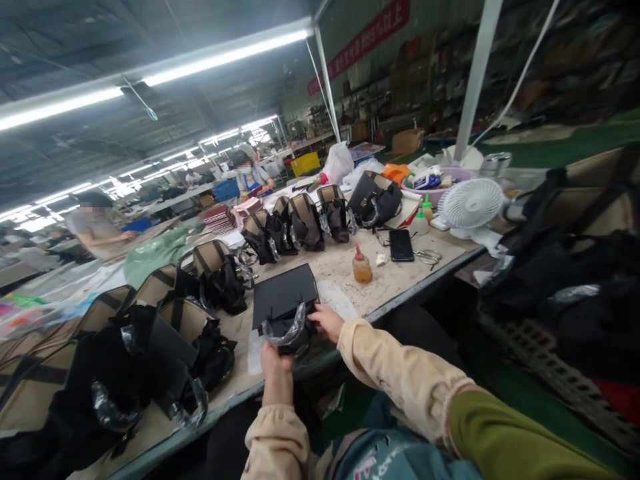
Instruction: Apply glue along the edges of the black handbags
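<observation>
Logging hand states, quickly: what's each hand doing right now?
Left hand: closed on the near edge of the black bag.
Right hand: at the bag's right side; whether it grips cannot be told.

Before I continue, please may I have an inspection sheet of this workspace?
Surface: workbench, pale top with dark specks.
Job's things: black bag, white sheet showing beside it; its handle is wrapped in clear plastic.
Clutter: squeeze bottle, phone, scissors, fan; other black bags at left and behind.
Hands: left hand at the bag's near edge, fingers partly hidden; right hand at its right side.
Cables: white cord near the post, upper right.
Surroundings: co-workers beyond; lit lamp overhead.
</observation>
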Action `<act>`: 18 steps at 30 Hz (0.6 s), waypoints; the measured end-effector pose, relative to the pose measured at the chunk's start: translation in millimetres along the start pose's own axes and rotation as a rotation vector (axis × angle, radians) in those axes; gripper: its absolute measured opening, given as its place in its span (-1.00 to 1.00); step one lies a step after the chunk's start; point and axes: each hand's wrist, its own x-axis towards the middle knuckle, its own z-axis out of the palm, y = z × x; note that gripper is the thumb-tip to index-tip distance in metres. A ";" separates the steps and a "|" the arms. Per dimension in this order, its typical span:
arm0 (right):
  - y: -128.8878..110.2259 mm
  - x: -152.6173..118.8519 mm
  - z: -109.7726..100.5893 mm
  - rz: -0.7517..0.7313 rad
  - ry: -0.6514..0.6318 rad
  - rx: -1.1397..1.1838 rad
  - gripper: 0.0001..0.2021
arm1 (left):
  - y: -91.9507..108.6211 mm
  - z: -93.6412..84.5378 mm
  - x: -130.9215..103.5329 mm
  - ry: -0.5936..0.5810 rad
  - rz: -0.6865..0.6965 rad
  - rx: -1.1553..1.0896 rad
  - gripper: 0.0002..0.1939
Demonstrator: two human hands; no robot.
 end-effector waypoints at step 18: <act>-24.9 14.7 -31.1 -0.321 0.036 -0.874 -0.45 | 32.5 -14.3 25.2 -0.163 0.198 0.281 -0.54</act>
